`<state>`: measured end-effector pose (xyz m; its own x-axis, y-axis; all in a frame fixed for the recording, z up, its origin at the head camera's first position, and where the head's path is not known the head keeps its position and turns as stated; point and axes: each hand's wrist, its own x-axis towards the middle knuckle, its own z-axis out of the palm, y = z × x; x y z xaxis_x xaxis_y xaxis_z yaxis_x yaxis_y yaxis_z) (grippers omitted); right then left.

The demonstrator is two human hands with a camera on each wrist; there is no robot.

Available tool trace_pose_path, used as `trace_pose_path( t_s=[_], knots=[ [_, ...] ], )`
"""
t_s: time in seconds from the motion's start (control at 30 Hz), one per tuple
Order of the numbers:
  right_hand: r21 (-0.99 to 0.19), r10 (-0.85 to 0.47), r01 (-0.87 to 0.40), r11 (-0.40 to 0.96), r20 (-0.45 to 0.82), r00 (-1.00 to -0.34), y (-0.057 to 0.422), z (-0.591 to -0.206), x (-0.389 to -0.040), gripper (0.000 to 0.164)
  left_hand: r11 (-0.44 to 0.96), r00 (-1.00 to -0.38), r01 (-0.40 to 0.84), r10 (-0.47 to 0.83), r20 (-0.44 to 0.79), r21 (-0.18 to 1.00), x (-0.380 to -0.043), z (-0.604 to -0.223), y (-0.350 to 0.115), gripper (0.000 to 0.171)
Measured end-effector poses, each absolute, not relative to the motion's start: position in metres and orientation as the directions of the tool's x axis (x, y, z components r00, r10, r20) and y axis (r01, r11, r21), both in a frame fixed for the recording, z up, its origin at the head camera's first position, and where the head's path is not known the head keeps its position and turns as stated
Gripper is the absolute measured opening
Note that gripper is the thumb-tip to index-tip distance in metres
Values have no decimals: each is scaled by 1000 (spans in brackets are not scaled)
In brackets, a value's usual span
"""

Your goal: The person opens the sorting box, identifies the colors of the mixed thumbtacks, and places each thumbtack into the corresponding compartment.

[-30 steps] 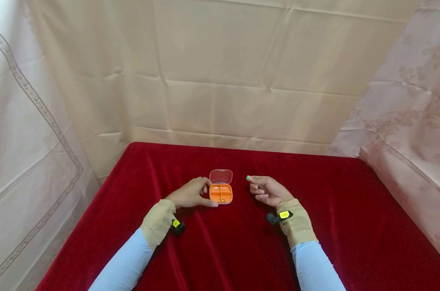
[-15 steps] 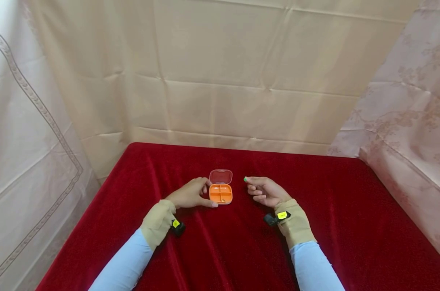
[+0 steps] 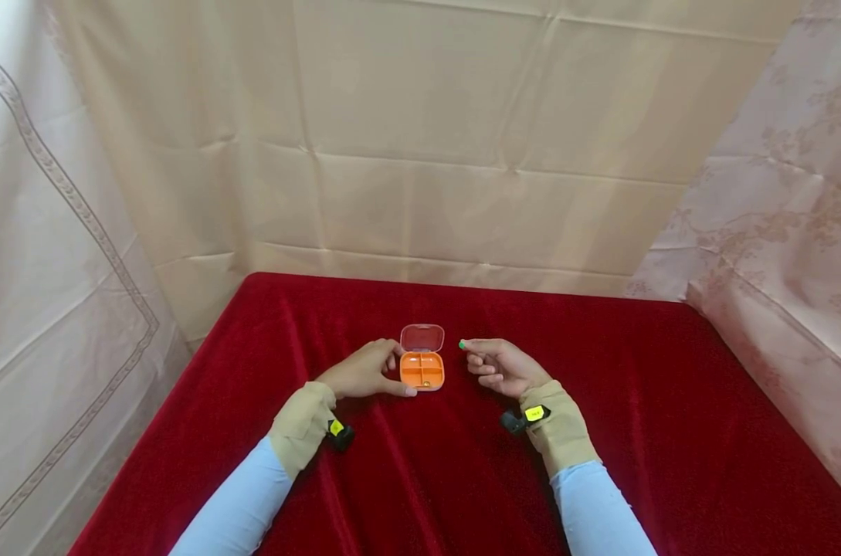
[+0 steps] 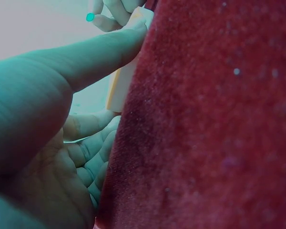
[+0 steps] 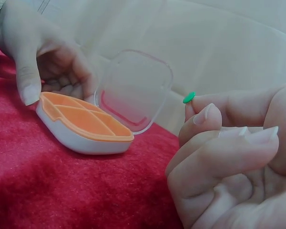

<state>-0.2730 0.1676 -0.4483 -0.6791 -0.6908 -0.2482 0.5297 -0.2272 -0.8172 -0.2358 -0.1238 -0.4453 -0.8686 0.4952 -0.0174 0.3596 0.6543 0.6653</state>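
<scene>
An orange-and-white pill box (image 3: pixel 412 377) with several compartments lies on the red cloth, its clear lid (image 3: pixel 422 337) raised at the back. My left hand (image 3: pixel 364 369) holds the box from the left side, thumb at the near corner and fingers at the far one. A small gold-coloured piece (image 3: pixel 426 384) sits in the near right compartment. To the right of the box, my right hand (image 3: pixel 506 366) pinches a small round green pill (image 5: pixel 188 98) between thumb and index finger, above the cloth. The other right fingers are loosely curled.
Dark red velvet cloth (image 3: pixel 503 479) covers the table. Beige drapes (image 3: pixel 420 154) hang behind it, with patterned drapes at the left and right. A small black camera (image 3: pixel 513 422) is strapped to each wrist.
My right hand has moved a little left and slightly nearer with the green pill, closing on the pill box. The left hand and the box have stayed put.
</scene>
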Motion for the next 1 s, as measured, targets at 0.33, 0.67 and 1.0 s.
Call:
trace_pose_path(
  t_s=[0.33,0.67,1.0],
  knots=[
    [-828,-663,525,-199,-280,-694,162,-452,-274,18,648,-865,368,501,-10,667,-237,-447,-124,65],
    [-831,-657,523,-188,-290,-696,157,-450,-270,17,651,-866,368,500,-10,664,-238,-448,-124,68],
    [-837,-636,521,-170,-310,-707,151,-451,-269,16,649,-863,371,505,-12,664,-239,-449,-125,66]
  ],
)
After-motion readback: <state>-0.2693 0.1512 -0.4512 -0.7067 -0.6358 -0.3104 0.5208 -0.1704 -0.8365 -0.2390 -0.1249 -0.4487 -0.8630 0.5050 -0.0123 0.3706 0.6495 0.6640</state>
